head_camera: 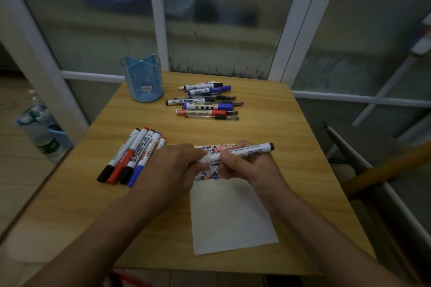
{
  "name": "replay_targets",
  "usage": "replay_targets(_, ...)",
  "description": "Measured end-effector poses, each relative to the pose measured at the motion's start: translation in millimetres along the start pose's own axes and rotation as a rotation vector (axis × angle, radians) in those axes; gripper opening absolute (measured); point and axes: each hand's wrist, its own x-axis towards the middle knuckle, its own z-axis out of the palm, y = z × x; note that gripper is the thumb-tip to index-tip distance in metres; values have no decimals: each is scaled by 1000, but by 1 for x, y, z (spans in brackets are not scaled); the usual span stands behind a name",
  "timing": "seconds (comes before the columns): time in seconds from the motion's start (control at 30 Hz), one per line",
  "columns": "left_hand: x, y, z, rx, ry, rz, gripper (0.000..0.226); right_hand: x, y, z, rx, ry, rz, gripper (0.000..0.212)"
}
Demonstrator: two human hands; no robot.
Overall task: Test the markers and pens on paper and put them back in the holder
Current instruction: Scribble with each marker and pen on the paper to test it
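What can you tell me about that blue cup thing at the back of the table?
The blue pen holder is a translucent plastic cylinder, split inside by thin walls into compartments, with a small cartoon cat face on its front. It stands upright near the far left edge of the wooden table. No pens show above its rim, and nothing touches it; the nearest loose pens lie to its right.

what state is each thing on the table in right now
marker: held over the paper by both hands, level
left hand: grips the marker's near end
right hand: grips the marker's barrel
paper: flat, scribbled at its far end, rest blank
holder: upright, nothing showing in it
near markers: capped, lying side by side left of the paper
far pens: lying in a row right of the holder
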Motion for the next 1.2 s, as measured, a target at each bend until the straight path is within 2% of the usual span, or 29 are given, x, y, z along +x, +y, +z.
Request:
replay_targets(0.13,3,-6,-4,-22,-42,-21,20,7,-11,1,-117,-10,11,14)
replay_targets(0.27,1,-10,-4,-39,-27,-10,45,12,-16,3,-222,8,0,15)
replay_targets(0.4,-1,-6,-4,-59,0,-19,54,13,-8,11,-349,-60,-5,18)
replay_targets(0.53,-1,-2,-1,-53,-15,-11,42,16,-2,16,-370,-99,-23,25)
replay_targets(0.7,-3,-6,-3,25,-37,-27,58,31,-1,10,-509,-61,-45,41)
replay_targets(0.77,-3,-12,-6,129,-64,-69,52,38,0,2,-596,20,-61,34)
replay_targets(0.87,-2,-23,-11,308,-88,-108,38,47,3,-14,-898,138,-151,11)
replay_targets(0.9,-2,-26,-12,344,-96,-121,36,49,4,-19,-992,173,-186,10)
replay_targets(1.0,-3,-35,-13,394,-105,-127,36,60,10,-35,-1183,228,-243,25)
replay_targets(1.2,-10,-46,-8,445,-75,-71,29,80,19,-50,-1332,104,-234,49)
